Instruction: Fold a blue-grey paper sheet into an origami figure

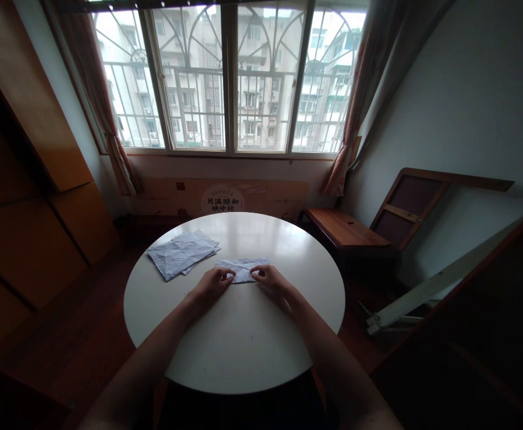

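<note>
L hand (220, 277) & R hand (265, 276) pinch near edge of 1 creased pale-blue rectangular paper (243, 269), well in from edges of rounded white tabletop (243, 346); creased bluish paper pile (183, 252) nr far-L edge.

On my feed I count one left hand (218, 279) and one right hand (268, 278), one paper (243, 274) between them, one stack of papers (183, 252) at left, sheets too overlapped to number, one table (239, 352), four window panes (194, 77) far, two curtains (92, 65).
</note>
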The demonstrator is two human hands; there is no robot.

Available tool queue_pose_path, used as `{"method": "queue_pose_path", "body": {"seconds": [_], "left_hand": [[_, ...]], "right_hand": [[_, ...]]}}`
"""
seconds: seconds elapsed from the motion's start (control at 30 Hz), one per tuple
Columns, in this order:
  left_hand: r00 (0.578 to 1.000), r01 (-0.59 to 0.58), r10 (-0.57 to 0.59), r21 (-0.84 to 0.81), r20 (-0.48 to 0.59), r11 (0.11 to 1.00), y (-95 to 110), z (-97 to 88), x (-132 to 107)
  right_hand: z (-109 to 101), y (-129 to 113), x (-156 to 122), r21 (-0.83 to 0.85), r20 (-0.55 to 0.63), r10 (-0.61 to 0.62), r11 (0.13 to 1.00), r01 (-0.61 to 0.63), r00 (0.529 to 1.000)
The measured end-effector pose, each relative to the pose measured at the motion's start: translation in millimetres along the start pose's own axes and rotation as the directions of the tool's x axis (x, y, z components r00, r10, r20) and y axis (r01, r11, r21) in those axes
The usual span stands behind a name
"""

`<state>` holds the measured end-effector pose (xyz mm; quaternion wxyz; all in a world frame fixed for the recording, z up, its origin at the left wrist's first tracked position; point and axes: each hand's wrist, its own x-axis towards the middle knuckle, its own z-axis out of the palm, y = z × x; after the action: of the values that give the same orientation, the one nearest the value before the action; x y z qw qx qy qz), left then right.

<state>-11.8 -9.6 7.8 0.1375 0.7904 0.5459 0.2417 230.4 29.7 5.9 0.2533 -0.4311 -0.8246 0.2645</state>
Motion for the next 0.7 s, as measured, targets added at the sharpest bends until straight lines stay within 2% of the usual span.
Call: {"method": "queue_pose_path", "body": {"seconds": [0.7], "left_hand": [[0.999, 0.024, -0.024, -0.021, 0.023, 0.999, -1.3, -1.1, 1.2]], "right_hand": [[0.6, -1.0, -0.2, 0.002, -0.009, 0.011, 1.000, -0.011, 1.000]]}}
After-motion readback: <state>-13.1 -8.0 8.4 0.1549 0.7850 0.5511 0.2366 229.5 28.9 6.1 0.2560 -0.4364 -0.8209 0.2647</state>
